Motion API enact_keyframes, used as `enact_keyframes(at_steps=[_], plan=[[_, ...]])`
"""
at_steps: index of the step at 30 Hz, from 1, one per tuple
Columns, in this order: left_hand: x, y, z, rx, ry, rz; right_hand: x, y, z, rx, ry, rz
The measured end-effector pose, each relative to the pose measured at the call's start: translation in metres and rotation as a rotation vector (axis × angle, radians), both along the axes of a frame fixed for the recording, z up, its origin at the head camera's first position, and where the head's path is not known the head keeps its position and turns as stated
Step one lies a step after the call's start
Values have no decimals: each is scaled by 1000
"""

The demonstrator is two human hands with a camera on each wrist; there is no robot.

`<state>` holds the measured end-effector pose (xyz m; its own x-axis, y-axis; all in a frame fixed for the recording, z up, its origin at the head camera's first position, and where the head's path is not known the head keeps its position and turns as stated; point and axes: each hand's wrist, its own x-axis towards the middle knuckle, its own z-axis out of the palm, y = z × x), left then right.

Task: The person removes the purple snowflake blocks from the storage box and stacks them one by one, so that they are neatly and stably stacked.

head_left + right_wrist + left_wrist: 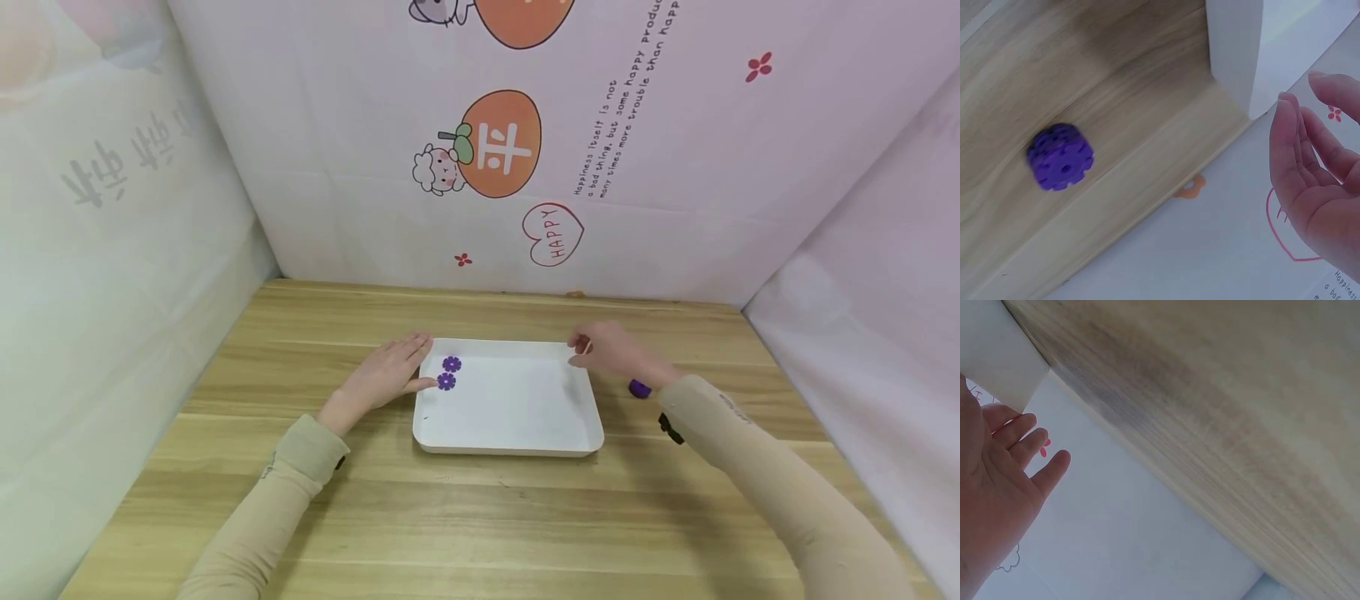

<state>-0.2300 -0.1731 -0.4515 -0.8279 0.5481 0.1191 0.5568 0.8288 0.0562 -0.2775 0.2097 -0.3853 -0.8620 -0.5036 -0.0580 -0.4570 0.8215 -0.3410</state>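
A shallow white tray (517, 408) lies on the wooden table. Inside it, near the left wall, are two purple notched plastic discs (452, 364), one close behind the other. My left hand (384, 372) rests along the tray's left rim with fingers extended; its thumb reaches over the rim to the nearer disc (446, 382), and whether they touch I cannot tell. Above the tray's far right corner is my right hand (611, 348), fingers loosely bent, thumb apart, nothing visible between them. A stack of purple discs (1060, 157) sits right of the tray, partly under my right forearm in the head view.
The wooden table (495, 525) extends in front of the tray and to both sides. White printed cloth (360, 167) hangs behind the table's far edge, with more cloth at the left and right sides.
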Motion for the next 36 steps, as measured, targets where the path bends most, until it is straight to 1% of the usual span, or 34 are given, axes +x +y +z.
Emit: enact_keyframes(at_steps=[3,6,14,18,21,28,32,36], plan=[[0,0,0,-7,-8,2,-1,-9,-2,-12,3,28],[0,-1,0,-12,-25,8,-2,-18,-3,-22,-13,46],[1,0,2,-16,-34,8,-3,-40,-1,-32,-77,44],[1,0,3,-11,-36,7,-3,-49,-3,-42,-66,55],[1,-1,3,-11,-36,5,-4,-55,-7,-46,-56,73],[0,-1,2,-16,-22,-1,-5,-71,-15,-68,-55,75],[-1,-1,1,-12,-14,-4,-4,-79,-18,-69,-45,89],[-2,-1,0,-11,-8,-6,-5,-86,-24,-67,-32,102]])
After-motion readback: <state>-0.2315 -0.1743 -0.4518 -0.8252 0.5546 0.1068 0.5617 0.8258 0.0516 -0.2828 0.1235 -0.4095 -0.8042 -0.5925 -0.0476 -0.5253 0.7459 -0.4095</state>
